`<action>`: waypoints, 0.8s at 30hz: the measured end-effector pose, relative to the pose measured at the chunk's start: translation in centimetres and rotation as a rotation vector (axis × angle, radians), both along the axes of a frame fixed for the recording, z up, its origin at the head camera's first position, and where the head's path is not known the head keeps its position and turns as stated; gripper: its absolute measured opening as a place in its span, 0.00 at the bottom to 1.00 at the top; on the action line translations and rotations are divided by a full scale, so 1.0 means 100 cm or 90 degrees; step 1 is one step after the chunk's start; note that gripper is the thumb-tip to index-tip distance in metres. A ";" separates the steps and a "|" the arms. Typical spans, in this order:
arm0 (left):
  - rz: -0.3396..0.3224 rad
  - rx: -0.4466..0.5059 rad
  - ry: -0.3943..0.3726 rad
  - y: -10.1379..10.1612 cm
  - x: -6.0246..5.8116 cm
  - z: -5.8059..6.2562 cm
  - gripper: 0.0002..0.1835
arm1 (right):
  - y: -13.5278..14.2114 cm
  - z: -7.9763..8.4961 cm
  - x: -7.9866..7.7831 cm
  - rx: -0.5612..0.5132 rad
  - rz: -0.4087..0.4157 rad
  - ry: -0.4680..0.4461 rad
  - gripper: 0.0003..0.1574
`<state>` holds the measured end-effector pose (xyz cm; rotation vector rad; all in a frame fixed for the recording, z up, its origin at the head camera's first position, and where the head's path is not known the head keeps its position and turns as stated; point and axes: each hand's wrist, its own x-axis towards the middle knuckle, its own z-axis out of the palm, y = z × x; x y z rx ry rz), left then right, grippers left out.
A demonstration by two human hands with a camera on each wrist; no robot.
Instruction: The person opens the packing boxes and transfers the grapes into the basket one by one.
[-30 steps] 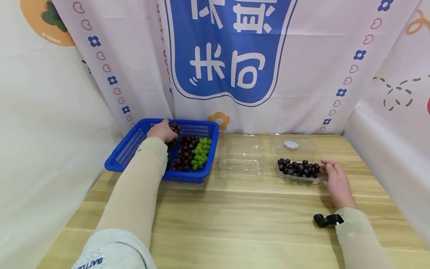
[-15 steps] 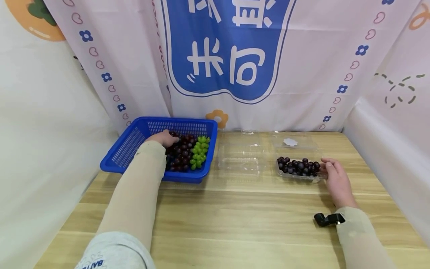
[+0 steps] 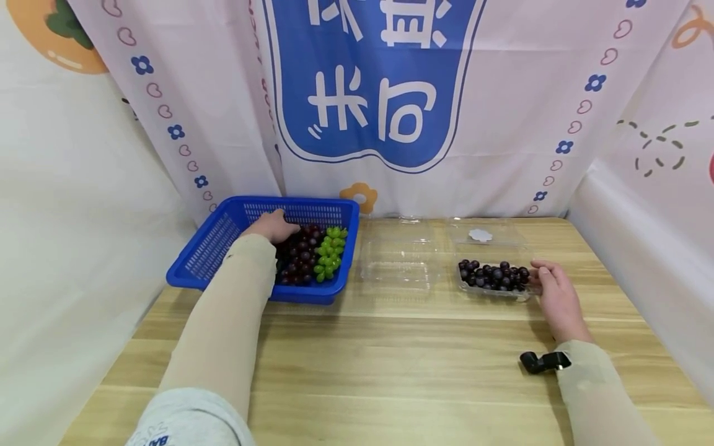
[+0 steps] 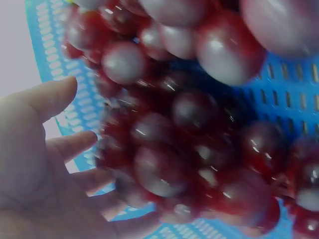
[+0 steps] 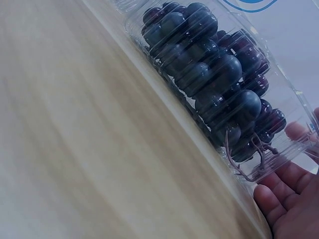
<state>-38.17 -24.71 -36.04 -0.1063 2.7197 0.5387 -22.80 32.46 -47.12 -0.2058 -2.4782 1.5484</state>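
Observation:
In the head view, my left hand [image 3: 274,226] is down inside a blue plastic basket [image 3: 209,248], beside a bunch of dark red grapes [image 3: 304,251]. The left wrist view shows its fingers spread and fairly straight, their tips against the lower side of a red grape bunch [image 4: 164,164], the thumb standing apart. More red grapes [image 4: 124,62] lie above that bunch. My right hand [image 3: 559,306] grips the right end of a clear plastic box [image 3: 474,289] full of dark grapes [image 3: 496,277]. In the right wrist view its fingers [image 5: 269,201] curl at the box end, near a bare stem [image 5: 239,169].
A bunch of green grapes [image 3: 331,254] lies at the basket's right side. Another clear plastic box [image 3: 398,272] stands with its lid up between the basket and the filled box. The filled box's raised lid bears a white label [image 3: 480,235]. A cloth backdrop [image 3: 502,124] hangs behind the wooden table [image 3: 390,371].
My left hand has gone lower into the basket, and the red grapes that showed by its fingers at the back have come down with it. My right hand stays at the box.

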 end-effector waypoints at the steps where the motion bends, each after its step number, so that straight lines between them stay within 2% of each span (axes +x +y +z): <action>1: -0.004 -0.006 0.016 0.002 0.000 0.002 0.43 | 0.000 0.000 0.000 -0.001 0.000 0.001 0.37; 5: -0.018 -0.028 0.073 0.018 0.001 0.014 0.41 | -0.001 0.000 0.001 -0.004 0.002 0.001 0.37; 10: -0.057 -0.048 0.125 0.052 0.010 0.037 0.39 | 0.000 -0.001 0.000 0.000 0.007 -0.002 0.37; 17: -0.167 -0.068 0.189 0.103 0.022 0.056 0.35 | 0.000 -0.001 -0.001 0.007 0.011 -0.002 0.37; 24: -0.286 -0.088 0.270 0.160 0.043 0.064 0.35 | -0.001 0.001 0.000 0.010 0.007 0.008 0.37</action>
